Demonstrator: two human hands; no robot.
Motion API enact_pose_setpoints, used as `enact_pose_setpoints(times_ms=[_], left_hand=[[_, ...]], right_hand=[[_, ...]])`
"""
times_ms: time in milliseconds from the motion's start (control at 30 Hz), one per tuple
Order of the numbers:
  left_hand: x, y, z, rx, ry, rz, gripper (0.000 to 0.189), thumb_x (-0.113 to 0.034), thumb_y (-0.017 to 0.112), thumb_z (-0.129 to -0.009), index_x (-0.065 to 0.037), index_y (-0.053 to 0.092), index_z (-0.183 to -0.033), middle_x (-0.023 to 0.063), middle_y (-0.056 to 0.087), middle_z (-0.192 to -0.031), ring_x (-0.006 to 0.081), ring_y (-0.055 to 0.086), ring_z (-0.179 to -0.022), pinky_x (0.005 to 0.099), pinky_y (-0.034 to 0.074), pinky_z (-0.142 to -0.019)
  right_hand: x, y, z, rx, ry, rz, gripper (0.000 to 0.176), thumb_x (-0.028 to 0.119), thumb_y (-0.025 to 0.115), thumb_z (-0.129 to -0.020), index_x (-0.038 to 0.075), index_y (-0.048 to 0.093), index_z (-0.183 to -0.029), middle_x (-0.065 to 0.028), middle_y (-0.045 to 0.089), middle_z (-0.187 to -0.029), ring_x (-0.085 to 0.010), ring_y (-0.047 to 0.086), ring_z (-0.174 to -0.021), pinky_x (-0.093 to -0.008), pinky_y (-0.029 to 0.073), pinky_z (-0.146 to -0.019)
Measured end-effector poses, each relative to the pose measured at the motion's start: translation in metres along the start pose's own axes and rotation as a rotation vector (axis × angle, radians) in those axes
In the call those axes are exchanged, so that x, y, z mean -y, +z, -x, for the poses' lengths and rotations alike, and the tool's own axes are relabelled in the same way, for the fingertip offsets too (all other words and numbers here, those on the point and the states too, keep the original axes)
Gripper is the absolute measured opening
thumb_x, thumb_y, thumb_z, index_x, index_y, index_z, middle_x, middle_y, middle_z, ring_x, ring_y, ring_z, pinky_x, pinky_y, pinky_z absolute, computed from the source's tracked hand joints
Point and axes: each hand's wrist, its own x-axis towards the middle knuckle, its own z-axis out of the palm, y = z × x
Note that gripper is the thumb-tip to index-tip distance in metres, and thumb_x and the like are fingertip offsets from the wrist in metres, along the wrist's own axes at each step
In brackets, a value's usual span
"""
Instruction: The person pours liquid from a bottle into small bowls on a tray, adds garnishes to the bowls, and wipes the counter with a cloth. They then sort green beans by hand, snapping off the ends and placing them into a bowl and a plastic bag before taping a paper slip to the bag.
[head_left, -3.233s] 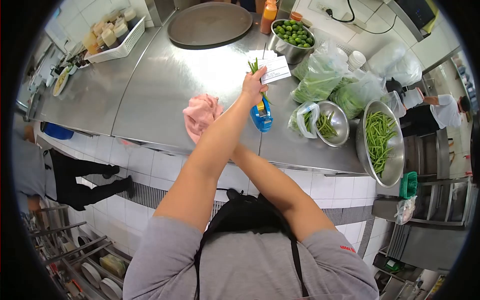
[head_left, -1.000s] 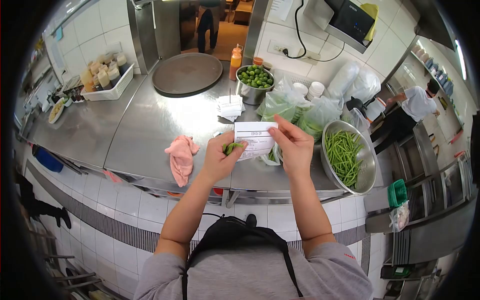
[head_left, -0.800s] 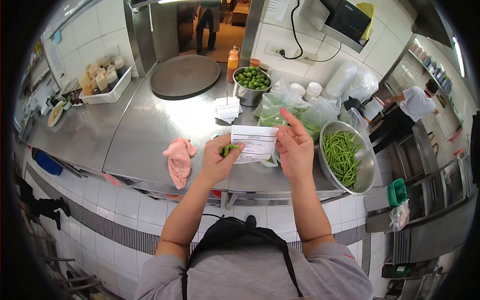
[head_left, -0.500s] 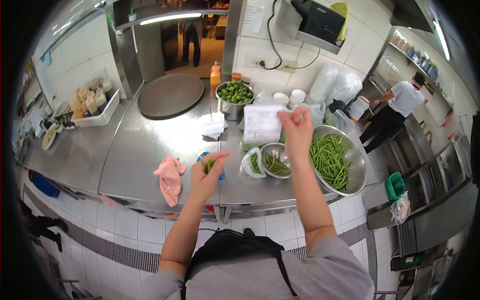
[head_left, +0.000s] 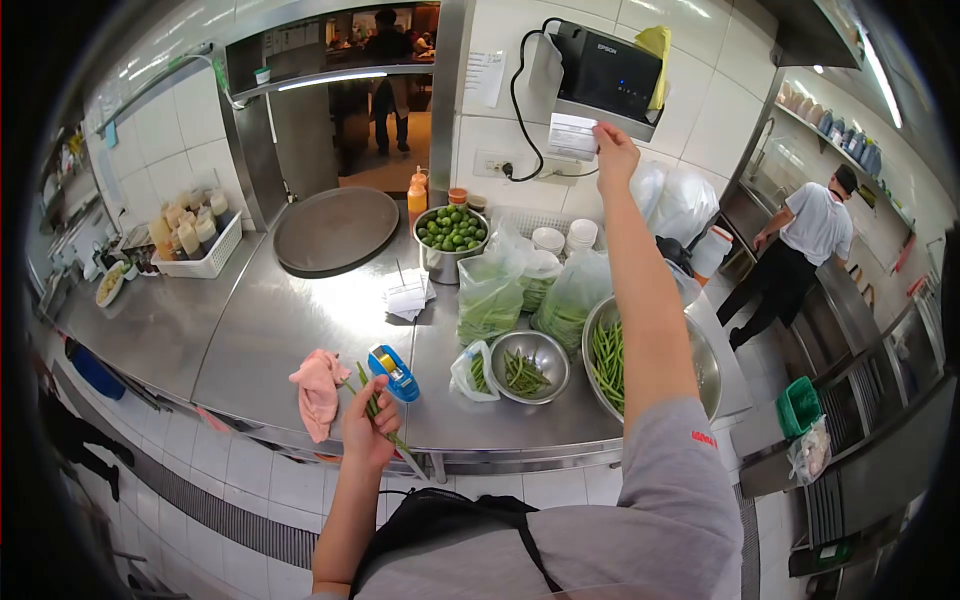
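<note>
My left hand [head_left: 370, 425] is closed around a few green beans [head_left: 366, 385] above the counter's front edge. A thin pale strip, perhaps a blade, sticks out below it. My right hand [head_left: 616, 155] is raised and pinches the edge of a printed paper slip [head_left: 572, 136] just under the black printer [head_left: 612, 72] on the wall. Beside my left hand lie a blue tape dispenser [head_left: 394, 372] and a pink cloth [head_left: 318, 392]. A small steel bowl of beans [head_left: 560, 366] stands further right. My right arm partly covers a big colander of green beans [head_left: 608, 360].
Bags of greens [head_left: 490, 300], a pot of green limes [head_left: 450, 230], orange bottles [head_left: 416, 195] and a round tray [head_left: 335, 230] stand along the back. Paper slips [head_left: 408, 292] sit on a spike. A person in a white shirt [head_left: 812, 225] works at the right.
My right hand has moved up and away to the printer with the paper slip. My left hand has dropped lower and left with the beans, uncovering the tape dispenser. The view has shifted.
</note>
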Motion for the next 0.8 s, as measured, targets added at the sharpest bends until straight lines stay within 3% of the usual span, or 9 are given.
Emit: enact_pose_setpoints(times_ms=[133, 200, 300, 333, 400, 433, 467, 633, 800], left_hand=[[0.014, 0.000, -0.003, 0.016, -0.024, 0.050, 0.019, -0.020, 0.043, -0.089, -0.005, 0.053, -0.096, -0.0006, 0.041, -0.067, 0.0055, 0.032, -0.048, 0.0180, 0.025, -0.041], [0.022, 0.000, -0.007, 0.058, -0.051, 0.071, 0.023, -0.020, 0.043, -0.088, -0.003, 0.053, -0.101, 0.0006, 0.045, -0.069, 0.0069, 0.036, -0.051, 0.0191, 0.029, -0.043], [0.037, 0.024, -0.014, -0.030, -0.039, -0.008, 0.029, -0.020, 0.044, -0.087, -0.001, 0.051, -0.109, 0.0017, 0.049, -0.073, 0.0092, 0.040, -0.057, 0.0210, 0.033, -0.048], [0.043, 0.013, -0.022, 0.082, -0.051, -0.023, 0.035, -0.019, 0.044, -0.086, -0.001, 0.047, -0.116, 0.0055, 0.055, -0.085, 0.0133, 0.050, -0.069, 0.0243, 0.041, -0.059], [0.058, 0.029, -0.030, 0.002, -0.084, -0.059, 0.039, -0.018, 0.043, -0.086, -0.001, 0.044, -0.120, 0.0108, 0.055, -0.103, 0.0185, 0.054, -0.088, 0.0288, 0.045, -0.076], [0.065, 0.030, -0.037, 0.052, -0.106, -0.065, 0.043, -0.017, 0.042, -0.086, -0.001, 0.038, -0.126, 0.0157, 0.048, -0.118, 0.0239, 0.049, -0.108, 0.0345, 0.039, -0.092], [0.070, 0.044, -0.038, 0.082, -0.117, -0.045, 0.045, -0.017, 0.041, -0.087, -0.001, 0.033, -0.128, 0.0170, 0.044, -0.123, 0.0262, 0.044, -0.114, 0.0371, 0.035, -0.097], [0.089, 0.056, -0.055, 0.197, -0.129, 0.034, 0.044, -0.014, 0.038, -0.088, -0.002, 0.030, -0.130, 0.0166, 0.038, -0.130, 0.0275, 0.037, -0.121, 0.0392, 0.028, -0.103], [0.095, 0.065, -0.060, 0.244, -0.118, 0.034, 0.042, -0.014, 0.034, -0.091, -0.003, 0.029, -0.130, 0.0168, 0.037, -0.131, 0.0293, 0.036, -0.122, 0.0397, 0.028, -0.102]], right_hand=[[-0.005, -0.001, 0.006, 0.013, 0.059, -0.053, 0.013, 0.005, 0.064, -0.076, 0.002, 0.063, -0.089, -0.0004, 0.059, -0.078, -0.0070, 0.050, -0.065, -0.0203, 0.040, -0.058], [-0.005, -0.009, 0.033, -0.134, -0.057, 0.208, 0.019, 0.004, 0.061, -0.077, 0.002, 0.061, -0.096, -0.0010, 0.058, -0.082, -0.0075, 0.050, -0.072, -0.0217, 0.041, -0.062], [0.014, -0.027, 0.105, 0.061, 0.158, -0.030, 0.022, 0.003, 0.059, -0.079, 0.000, 0.057, -0.101, -0.0025, 0.059, -0.082, -0.0079, 0.054, -0.072, -0.0203, 0.042, -0.064], [0.022, -0.035, 0.132, 0.177, 0.295, -0.110, 0.022, 0.003, 0.058, -0.079, 0.000, 0.056, -0.101, -0.0022, 0.058, -0.081, -0.0079, 0.054, -0.071, -0.0208, 0.043, -0.063], [0.048, -0.044, 0.190, 0.294, 0.432, -0.178, 0.019, 0.004, 0.058, -0.080, 0.000, 0.057, -0.099, -0.0012, 0.059, -0.079, -0.0072, 0.054, -0.070, -0.0203, 0.043, -0.061], [0.057, -0.051, 0.212, 0.307, 0.487, -0.171, 0.019, 0.004, 0.058, -0.080, 0.000, 0.057, -0.099, -0.0012, 0.059, -0.079, -0.0072, 0.054, -0.070, -0.0203, 0.043, -0.061], [0.064, -0.058, 0.234, 0.369, 0.531, -0.137, 0.018, 0.004, 0.058, -0.081, 0.000, 0.058, -0.098, -0.0007, 0.059, -0.077, -0.0066, 0.054, -0.068, -0.0198, 0.043, -0.060], [0.077, -0.095, 0.295, 0.615, 0.683, 0.073, 0.012, 0.006, 0.060, -0.080, 0.000, 0.062, -0.091, 0.0005, 0.058, -0.071, -0.0045, 0.051, -0.060, -0.0181, 0.040, -0.055], [0.079, -0.109, 0.312, 0.704, 0.628, 0.224, 0.008, 0.008, 0.064, -0.077, 0.000, 0.063, -0.077, 0.0003, 0.053, -0.064, -0.0044, 0.047, -0.055, -0.0191, 0.037, -0.049]])
